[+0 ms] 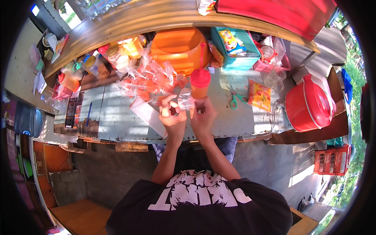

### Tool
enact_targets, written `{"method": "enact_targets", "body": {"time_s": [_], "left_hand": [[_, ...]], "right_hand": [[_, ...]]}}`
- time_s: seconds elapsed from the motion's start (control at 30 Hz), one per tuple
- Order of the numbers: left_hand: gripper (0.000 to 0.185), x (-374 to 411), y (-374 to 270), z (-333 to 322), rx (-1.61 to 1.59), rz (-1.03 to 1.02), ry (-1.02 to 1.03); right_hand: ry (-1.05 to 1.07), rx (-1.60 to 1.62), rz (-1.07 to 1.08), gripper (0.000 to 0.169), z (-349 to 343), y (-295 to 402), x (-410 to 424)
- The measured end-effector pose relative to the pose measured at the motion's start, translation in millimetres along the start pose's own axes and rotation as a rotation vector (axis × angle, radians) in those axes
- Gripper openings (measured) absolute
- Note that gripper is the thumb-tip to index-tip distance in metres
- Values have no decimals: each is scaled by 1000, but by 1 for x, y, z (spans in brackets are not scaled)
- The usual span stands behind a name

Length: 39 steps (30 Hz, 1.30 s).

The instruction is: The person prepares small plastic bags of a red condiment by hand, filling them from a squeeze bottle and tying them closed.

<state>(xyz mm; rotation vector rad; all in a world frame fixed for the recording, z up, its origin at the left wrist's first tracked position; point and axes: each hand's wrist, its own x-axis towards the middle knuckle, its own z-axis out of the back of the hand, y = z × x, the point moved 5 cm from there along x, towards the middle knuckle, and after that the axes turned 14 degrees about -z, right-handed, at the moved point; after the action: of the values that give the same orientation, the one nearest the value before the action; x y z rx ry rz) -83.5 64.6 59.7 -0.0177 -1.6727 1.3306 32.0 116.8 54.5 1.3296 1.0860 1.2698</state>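
A small clear plastic bag is stretched between my two hands above the table. My left hand pinches its left side, thumb and forefinger curled into a ring. On the other side my right hand grips it near the lower edge. Just beyond stands a container with a red lid, orange contents and an upright red stem. Several knotted plastic bags of orange-red liquid are heaped to the left of it. A flat white pack, perhaps of plastic bags, lies beside my left wrist.
Green-handled scissors and a yellow-red packet lie to the right, near a red lidded cooler. Behind are an orange tub and a teal basket, under a wooden shelf. A blue pen lies left.
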Motion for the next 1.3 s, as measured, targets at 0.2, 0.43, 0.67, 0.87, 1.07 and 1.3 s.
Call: {"method": "enact_targets", "body": {"time_s": [0.2, 0.43, 0.67, 0.87, 1.07, 1.3], "left_hand": [[42, 0, 13, 10, -25, -2, -57], [41, 6, 25, 18, -31, 54, 17], [82, 15, -22, 16, 337, -290, 462], [75, 7, -15, 17, 340, -343, 656], [42, 7, -7, 9, 230, -384, 517], [28, 7, 4, 16, 22, -258, 310]], "right_hand": [[-40, -481, 527, 19, 0, 35, -7], [51, -439, 473, 12, -4, 39, -10], [221, -472, 139, 14, 5, 28, 18], [441, -583, 97, 17, 8, 52, 18], [468, -585, 80, 24, 5, 61, 11], [443, -234, 55, 24, 20, 59, 14]]}}
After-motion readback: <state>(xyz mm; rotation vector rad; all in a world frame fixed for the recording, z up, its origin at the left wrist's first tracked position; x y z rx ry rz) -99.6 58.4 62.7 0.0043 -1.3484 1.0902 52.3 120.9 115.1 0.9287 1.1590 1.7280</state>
